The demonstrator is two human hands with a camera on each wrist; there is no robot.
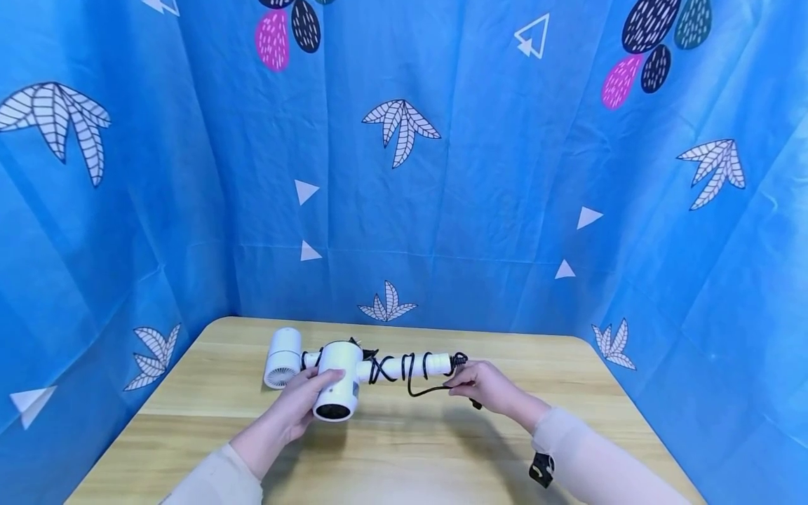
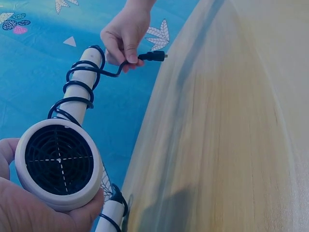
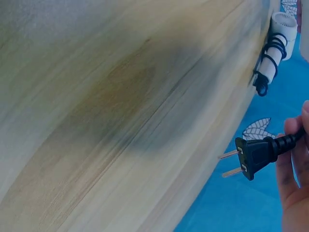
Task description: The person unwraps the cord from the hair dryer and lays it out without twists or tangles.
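A white hair dryer (image 1: 337, 386) with a round dark grille is gripped around its barrel by my left hand (image 1: 303, 403). Its handle points right, and a black cord (image 2: 77, 101) is wound round it in several loops. My right hand (image 1: 489, 389) pinches the free part of that cord near the plug (image 3: 258, 154), whose two metal prongs stick out past the fingers. A second white hair dryer (image 1: 283, 359) lies on the table at the back left, a cord wrapped on its handle. The held dryer partly hides it.
The wooden table (image 1: 391, 456) has rounded back corners. Blue patterned cloth (image 1: 404, 210) hangs behind it and along both sides. A small black item (image 1: 541, 468) hangs at the right sleeve.
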